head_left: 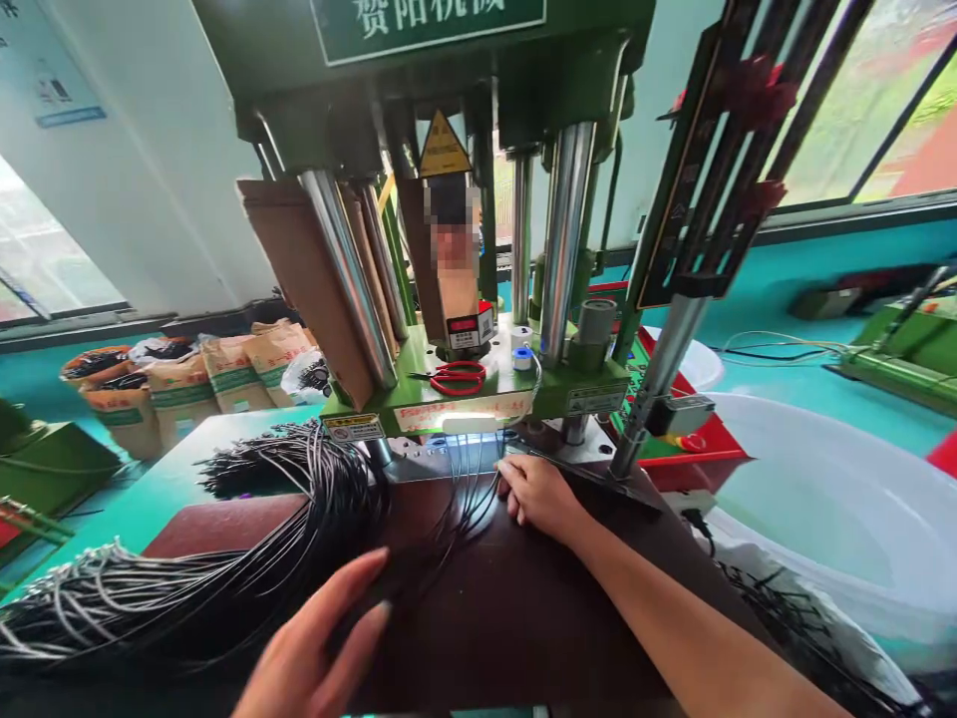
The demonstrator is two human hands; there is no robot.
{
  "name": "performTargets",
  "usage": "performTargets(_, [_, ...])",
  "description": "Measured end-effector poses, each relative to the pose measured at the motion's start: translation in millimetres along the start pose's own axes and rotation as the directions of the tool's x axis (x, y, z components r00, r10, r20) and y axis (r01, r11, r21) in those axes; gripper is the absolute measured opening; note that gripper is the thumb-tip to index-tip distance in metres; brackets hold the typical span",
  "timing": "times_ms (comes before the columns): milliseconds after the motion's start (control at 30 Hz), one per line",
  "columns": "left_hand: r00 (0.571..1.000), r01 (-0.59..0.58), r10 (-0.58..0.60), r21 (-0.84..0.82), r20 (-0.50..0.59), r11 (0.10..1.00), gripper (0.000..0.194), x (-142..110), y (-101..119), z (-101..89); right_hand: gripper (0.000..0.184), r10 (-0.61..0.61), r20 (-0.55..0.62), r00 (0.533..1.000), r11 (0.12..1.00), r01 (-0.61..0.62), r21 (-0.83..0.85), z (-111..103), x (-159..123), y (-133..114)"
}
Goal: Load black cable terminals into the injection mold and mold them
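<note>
My left hand (pixel 329 628) is in the lower middle, thumb and fingers apart, with nothing between them. My right hand (pixel 534 494) is at the front of the green press (pixel 493 394), its fingers pinched on a thin black cable at the right end of a row. Several more black cables (pixel 465 499) hang from the lit gap under the press plate and curve down onto the dark brown table (pixel 493 608). To the left lies a large bundle of black cables (pixel 329 499), its silvery ends (pixel 67 588) near the table's left edge.
Red-handled pliers (pixel 458 377) and a small white-and-blue spool (pixel 523 357) lie on the press plate. Shiny steel columns (pixel 572 239) rise on both sides. A white tub (pixel 807 489) stands at right, paper sacks (pixel 183 389) at back left.
</note>
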State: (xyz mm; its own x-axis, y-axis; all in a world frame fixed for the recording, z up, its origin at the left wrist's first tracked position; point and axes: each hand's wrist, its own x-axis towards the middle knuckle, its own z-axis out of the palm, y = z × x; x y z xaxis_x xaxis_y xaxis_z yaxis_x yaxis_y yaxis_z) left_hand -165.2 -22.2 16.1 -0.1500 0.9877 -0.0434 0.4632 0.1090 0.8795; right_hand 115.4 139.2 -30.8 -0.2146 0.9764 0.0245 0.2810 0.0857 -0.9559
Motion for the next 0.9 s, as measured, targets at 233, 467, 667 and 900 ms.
performTargets(233, [0.884,0.24,-0.013,-0.429,0.468,0.871,0.025,138,67,108.4,0.018,0.057,-0.034,0.998,0.989,-0.052,0.138,3,5,-2])
performTargets(467, [0.645,0.464,-0.017,-0.375,0.764,0.803,0.021,169,66,119.0,0.02,0.09,0.004,0.996,0.978,-0.09,0.186,2,10,-11])
performTargets(667, [0.674,0.473,-0.047,-0.381,0.737,0.794,0.029,170,61,123.2,0.006,-0.014,-0.164,0.986,1.0,0.01,-0.024,-4,11,-10])
performTargets(900, [0.714,0.461,-0.059,-0.406,0.697,0.789,0.03,170,56,126.1,0.013,-0.163,-0.15,0.975,0.963,0.124,-0.238,-7,7,-12])
